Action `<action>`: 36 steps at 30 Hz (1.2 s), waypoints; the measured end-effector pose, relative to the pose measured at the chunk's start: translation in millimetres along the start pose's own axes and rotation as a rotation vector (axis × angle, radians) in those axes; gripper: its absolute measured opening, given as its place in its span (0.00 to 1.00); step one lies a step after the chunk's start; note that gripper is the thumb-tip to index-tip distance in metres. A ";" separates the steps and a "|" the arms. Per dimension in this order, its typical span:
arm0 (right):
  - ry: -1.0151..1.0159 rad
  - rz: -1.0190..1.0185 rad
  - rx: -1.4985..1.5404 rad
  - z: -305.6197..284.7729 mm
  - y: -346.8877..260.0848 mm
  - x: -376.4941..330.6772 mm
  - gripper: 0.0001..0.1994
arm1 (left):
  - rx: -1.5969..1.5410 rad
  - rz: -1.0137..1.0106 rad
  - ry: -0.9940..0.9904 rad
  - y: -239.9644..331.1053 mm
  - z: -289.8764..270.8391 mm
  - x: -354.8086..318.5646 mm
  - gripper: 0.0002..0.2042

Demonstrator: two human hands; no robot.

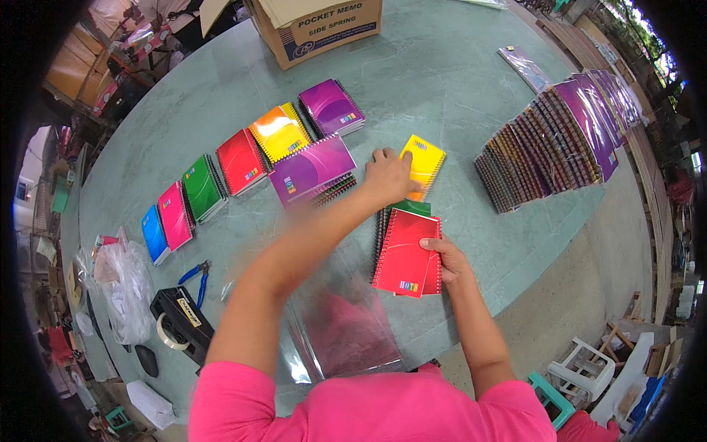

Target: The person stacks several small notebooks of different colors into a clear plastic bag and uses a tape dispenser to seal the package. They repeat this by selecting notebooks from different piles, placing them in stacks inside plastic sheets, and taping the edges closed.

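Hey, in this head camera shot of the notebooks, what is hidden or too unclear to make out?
- Head view: the left hand is motion-blurred; its grip on the yellow notebook is unclear.
- Green notebook: mostly hidden under the red notebook that the right hand holds.
- Cardboard box: cut off by the top edge.

At the far edge of your table stands an open brown cardboard box (318, 26), dark print on its side. Clear plastic sleeves (339, 324) lie just before you.
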State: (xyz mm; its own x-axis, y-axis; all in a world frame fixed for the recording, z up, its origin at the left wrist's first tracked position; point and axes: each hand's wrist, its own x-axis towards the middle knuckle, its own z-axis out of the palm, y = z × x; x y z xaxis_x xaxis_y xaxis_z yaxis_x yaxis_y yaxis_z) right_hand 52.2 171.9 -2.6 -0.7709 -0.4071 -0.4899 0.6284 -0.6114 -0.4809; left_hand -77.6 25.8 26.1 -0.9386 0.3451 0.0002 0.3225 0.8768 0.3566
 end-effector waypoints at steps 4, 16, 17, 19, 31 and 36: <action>-0.028 -0.012 0.044 0.4 2.9 -6.8 0.25 | -0.278 -0.213 -0.088 -15.4 18.6 19.6 0.29; -0.085 -0.200 0.409 -18.1 -23.0 -20.8 0.44 | -1.131 -0.227 -0.300 39.0 -70.1 -35.8 0.11; -0.122 -0.215 0.371 -19.8 -22.4 -19.9 0.44 | -0.998 -0.212 -0.422 44.8 -67.0 -47.7 0.10; -0.192 -0.248 0.298 -30.0 -20.6 -16.0 0.42 | -0.883 0.019 -0.270 40.5 -33.5 -64.1 0.10; -0.239 -0.210 0.410 -23.7 -22.6 -13.7 0.48 | -1.068 -0.167 -0.526 45.4 -89.2 -77.1 0.06; -0.038 -0.101 0.269 -36.5 -8.6 -9.2 0.25 | -0.190 0.238 0.305 -35.2 -46.9 -14.3 0.20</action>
State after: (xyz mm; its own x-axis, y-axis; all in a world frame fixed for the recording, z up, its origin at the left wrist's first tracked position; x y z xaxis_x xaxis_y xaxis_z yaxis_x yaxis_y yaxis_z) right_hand 57.7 205.7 -20.5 -0.8348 -0.3567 -0.4194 0.5018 -0.8063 -0.3131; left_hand -81.3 -25.7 57.4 -0.8436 0.3904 0.3687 0.5324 0.6979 0.4790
